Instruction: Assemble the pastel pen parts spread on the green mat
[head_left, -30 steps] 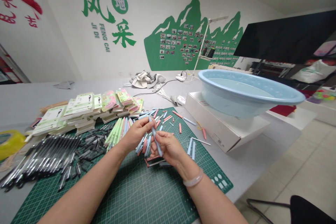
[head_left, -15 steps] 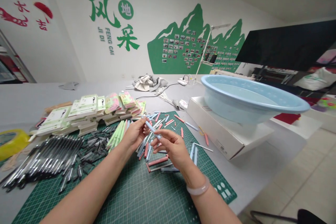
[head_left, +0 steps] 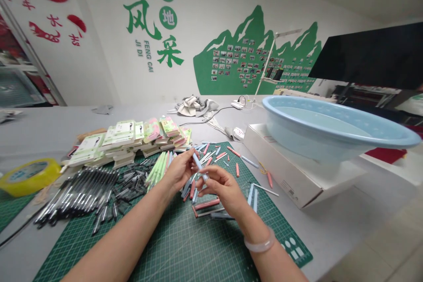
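Between my two hands is a light blue pen (head_left: pixel 197 161), held at a slant above the cutting mat (head_left: pixel 178 246). My left hand (head_left: pixel 180 169) pinches its upper end. At the lower end, the fingers of my right hand (head_left: pixel 226 187) are closed around it; a bracelet (head_left: pixel 261 242) circles that wrist. Below and behind the hands lie loose pink pen barrels (head_left: pixel 206 204), blue pen barrels (head_left: pixel 253 197) and thin white refills (head_left: pixel 266 189). A bundle of light green pens (head_left: pixel 159 166) lies just left of my left hand.
Rows of black pens (head_left: pixel 79 194) and a roll of yellow tape (head_left: pixel 49 172) lie on the left. Behind them are stacked small boxes (head_left: pixel 120 132). On the right, a blue basin (head_left: pixel 304 134) rests on a white box (head_left: pixel 277 169). Crumpled cloth (head_left: pixel 190 105) and cables lie farther back.
The view has swung slightly left, so everything appears shifted to the right. Both hands keep their hold on the blue pen, with little visible change in their grip.
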Demonstrator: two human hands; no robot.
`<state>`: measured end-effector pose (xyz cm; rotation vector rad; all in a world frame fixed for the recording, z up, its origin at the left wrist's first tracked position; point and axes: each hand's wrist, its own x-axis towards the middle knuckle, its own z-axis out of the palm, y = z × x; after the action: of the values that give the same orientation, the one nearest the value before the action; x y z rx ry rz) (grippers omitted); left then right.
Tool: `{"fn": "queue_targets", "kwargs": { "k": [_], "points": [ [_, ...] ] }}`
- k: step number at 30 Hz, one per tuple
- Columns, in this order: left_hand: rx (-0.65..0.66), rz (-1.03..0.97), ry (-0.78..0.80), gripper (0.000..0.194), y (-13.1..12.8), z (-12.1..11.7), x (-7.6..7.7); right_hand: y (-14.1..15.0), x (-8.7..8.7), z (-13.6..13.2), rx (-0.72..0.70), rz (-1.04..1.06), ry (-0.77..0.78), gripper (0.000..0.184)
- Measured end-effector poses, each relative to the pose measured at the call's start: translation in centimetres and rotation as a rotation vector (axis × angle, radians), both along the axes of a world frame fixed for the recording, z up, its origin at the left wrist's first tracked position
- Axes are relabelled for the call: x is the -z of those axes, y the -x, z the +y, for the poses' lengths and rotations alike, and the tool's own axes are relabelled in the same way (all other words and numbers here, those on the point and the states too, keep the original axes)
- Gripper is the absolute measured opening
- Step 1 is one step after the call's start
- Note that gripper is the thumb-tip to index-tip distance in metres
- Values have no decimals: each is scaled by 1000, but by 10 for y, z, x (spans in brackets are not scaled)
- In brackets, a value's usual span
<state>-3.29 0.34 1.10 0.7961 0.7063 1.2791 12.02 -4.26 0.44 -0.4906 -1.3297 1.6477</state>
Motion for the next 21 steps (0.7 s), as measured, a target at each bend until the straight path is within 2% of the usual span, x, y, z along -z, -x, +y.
{"fn": "queue_targets", "kwargs": {
  "k": [3, 4, 7, 9, 12, 16, 21],
  "points": [
    [73, 279, -49, 32, 17, 4, -10, -1, -1, 2, -48, -52, 44, 56],
    [27, 428, -72, 33, 28, 7, -14, -3, 1, 5, -8, -59, 66, 57],
    [-295, 1096, -117, 28, 67, 24, -20, -11, 10, 17, 295, -60, 155, 42],
    [-379, 1612, -147, 26, 89, 34, -18, -17, 17, 27, 480, -46, 207, 35],
    [-350, 1769, -129, 18, 101, 39, -8, -27, 22, 37, 615, -14, 212, 26],
    [-258, 2024, -55, 33, 90, 33, 5, -44, 20, 45, 724, 17, 154, 24],
    [-230, 2104, -61, 41, 84, 30, 9, -68, 19, 52, 878, 33, 138, 23]
  ]
}}
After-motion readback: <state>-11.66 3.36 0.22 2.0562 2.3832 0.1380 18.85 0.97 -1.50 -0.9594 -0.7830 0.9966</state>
